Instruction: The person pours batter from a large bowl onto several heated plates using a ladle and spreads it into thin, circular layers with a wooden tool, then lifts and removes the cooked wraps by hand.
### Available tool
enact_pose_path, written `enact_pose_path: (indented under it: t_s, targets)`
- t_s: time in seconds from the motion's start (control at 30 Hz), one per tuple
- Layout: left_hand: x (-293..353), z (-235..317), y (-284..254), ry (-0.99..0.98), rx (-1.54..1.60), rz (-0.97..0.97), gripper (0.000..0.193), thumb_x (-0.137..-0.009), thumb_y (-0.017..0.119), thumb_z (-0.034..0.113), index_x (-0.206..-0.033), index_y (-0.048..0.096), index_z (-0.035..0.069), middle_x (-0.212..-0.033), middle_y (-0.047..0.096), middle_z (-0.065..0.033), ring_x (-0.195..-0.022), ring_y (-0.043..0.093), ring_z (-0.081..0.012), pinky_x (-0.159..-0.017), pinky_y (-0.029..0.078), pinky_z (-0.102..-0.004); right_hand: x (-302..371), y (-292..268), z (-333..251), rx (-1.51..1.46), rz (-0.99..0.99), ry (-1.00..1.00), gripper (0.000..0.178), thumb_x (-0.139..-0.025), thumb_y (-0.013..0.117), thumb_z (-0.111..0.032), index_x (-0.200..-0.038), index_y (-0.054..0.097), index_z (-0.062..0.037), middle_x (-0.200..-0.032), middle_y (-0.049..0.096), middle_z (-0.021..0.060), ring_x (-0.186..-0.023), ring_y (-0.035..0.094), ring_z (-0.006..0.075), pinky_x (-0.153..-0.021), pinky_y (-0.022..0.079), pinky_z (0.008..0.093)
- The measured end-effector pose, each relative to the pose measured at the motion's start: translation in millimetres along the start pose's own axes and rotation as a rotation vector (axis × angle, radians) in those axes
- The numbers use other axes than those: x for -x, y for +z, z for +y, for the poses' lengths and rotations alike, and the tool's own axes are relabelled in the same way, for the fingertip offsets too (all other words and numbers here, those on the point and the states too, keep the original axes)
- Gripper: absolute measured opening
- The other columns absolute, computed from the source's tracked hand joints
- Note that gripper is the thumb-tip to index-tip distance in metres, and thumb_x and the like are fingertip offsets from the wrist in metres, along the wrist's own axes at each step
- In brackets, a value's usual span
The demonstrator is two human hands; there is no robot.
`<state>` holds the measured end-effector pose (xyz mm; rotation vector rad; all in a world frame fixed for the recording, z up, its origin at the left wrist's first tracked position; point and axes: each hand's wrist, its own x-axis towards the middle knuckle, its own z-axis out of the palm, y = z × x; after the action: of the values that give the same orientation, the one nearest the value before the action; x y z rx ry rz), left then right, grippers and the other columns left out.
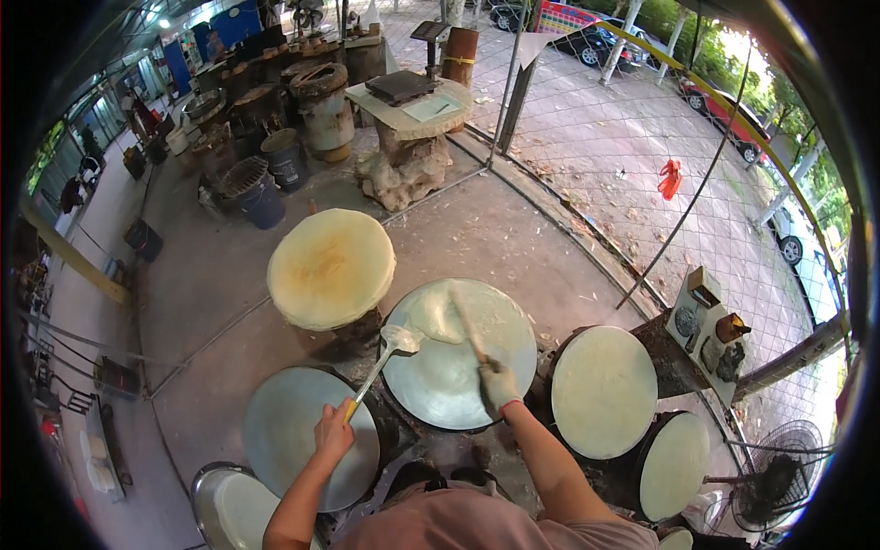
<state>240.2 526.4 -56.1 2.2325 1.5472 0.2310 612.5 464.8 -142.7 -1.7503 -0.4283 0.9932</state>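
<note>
My left hand [333, 431] grips the yellow handle of a long metal ladle [398, 340], whose bowl hangs over the left rim of the round griddle [431, 390] in front of me. My right hand [498, 383], in a white glove, holds a thin wooden spreader stick [466, 323] that reaches across the griddle. A pale smear of batter [442, 318] lies on the griddle's far part, under the stick. A thick stack of round flat pancakes [330, 268] sits on a stand just beyond the ladle.
More round griddles surround me: one bare at the left [280, 440], two covered with pale sheets at the right [602, 391] [674, 464], a basin at the lower left [240, 509]. Barrels [263, 197], a stone table [408, 105], a wire fence [587, 128] and a fan [779, 477] stand farther off.
</note>
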Motion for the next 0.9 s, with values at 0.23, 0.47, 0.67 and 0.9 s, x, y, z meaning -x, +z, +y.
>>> enact_pose_path:
  t_s: [0.23, 0.47, 0.67, 0.9]
  targets:
    - [33, 7, 1, -0.033, 0.129, 0.103, 0.049, -0.075, 0.057, 0.005, -0.123, 0.054, 0.015, -0.09, 0.048, -0.0141, -0.082, 0.056, -0.0332, -0.072, 0.047, -0.0416, 26, -28, -57, -0.062, -0.125, 0.039, 0.036, -0.086, 0.058, -0.014, -0.117, 0.057, 0.004, -0.085, 0.064, 0.0068, -0.076, 0.057, 0.0101, -0.069, 0.046, 0.0231]
    - [46, 25, 20, 0.026, 0.381, 0.189, 0.041, -0.072, 0.065, 0.005, -0.113, 0.058, 0.003, -0.084, 0.056, -0.0152, -0.075, 0.056, -0.0331, -0.069, 0.047, -0.038, 7, 7, -40, 0.041, -0.409, 0.106, 0.036, -0.085, 0.061, -0.014, -0.117, 0.059, 0.0037, -0.091, 0.065, 0.0067, -0.077, 0.055, 0.0113, -0.069, 0.045, 0.024]
    - [55, 28, 42, -0.187, 0.703, 0.085, 0.025, -0.083, 0.063, 0.013, -0.104, 0.06, 0.0, -0.071, 0.057, -0.009, -0.058, 0.055, -0.0187, -0.055, 0.046, -0.033, -52, -36, -16, 0.026, -0.242, 0.032, 0.035, -0.085, 0.061, -0.016, -0.114, 0.06, 0.0032, -0.093, 0.067, 0.009, -0.078, 0.059, 0.0153, -0.071, 0.047, 0.0267]
    - [58, 94, 19, -0.494, 1.464, 0.066, 0.01, -0.092, 0.051, 0.012, -0.099, 0.049, 0.004, -0.061, 0.043, 0.0001, -0.043, 0.039, -0.0077, -0.039, 0.033, -0.0228, -31, -56, -59, 0.083, -0.644, 0.176, 0.029, -0.085, 0.062, -0.013, -0.11, 0.062, 0.0013, -0.079, 0.061, 0.0022, -0.068, 0.053, 0.0099, -0.062, 0.044, 0.022]
